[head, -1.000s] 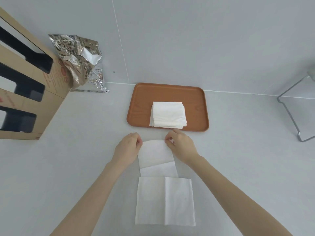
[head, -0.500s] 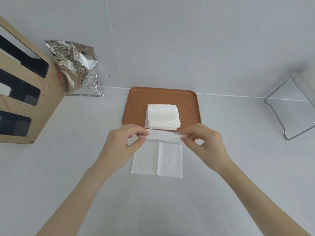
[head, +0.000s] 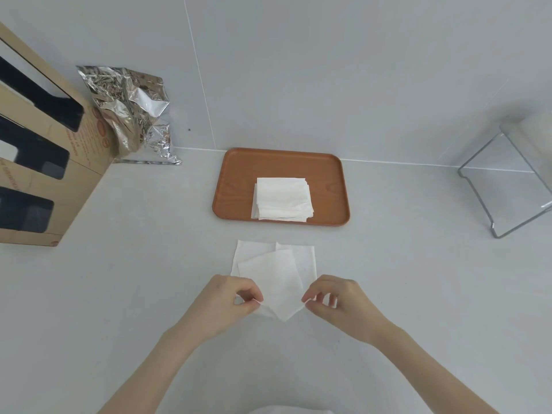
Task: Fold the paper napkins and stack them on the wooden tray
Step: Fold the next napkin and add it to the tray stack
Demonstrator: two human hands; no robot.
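A white paper napkin (head: 276,279) lies on the counter in front of the wooden tray (head: 239,174), its top layer folded back toward me. My left hand (head: 230,303) pinches the near left corner of that layer and my right hand (head: 337,300) pinches the near right corner. The folded flap sits slightly askew over the lower layer. On the tray rests a stack of folded white napkins (head: 282,198), near its front edge.
A cardboard box (head: 41,162) with dark cut-outs stands at the left, crumpled silver foil packaging (head: 131,112) beside it against the wall. A clear acrylic stand (head: 507,180) sits at the right. The counter meets a pale wall right behind the tray.
Both hands took the napkin's far edge and drew it back toward me, folding it over. The view tilted, so the napkin and tray sit higher in frame.
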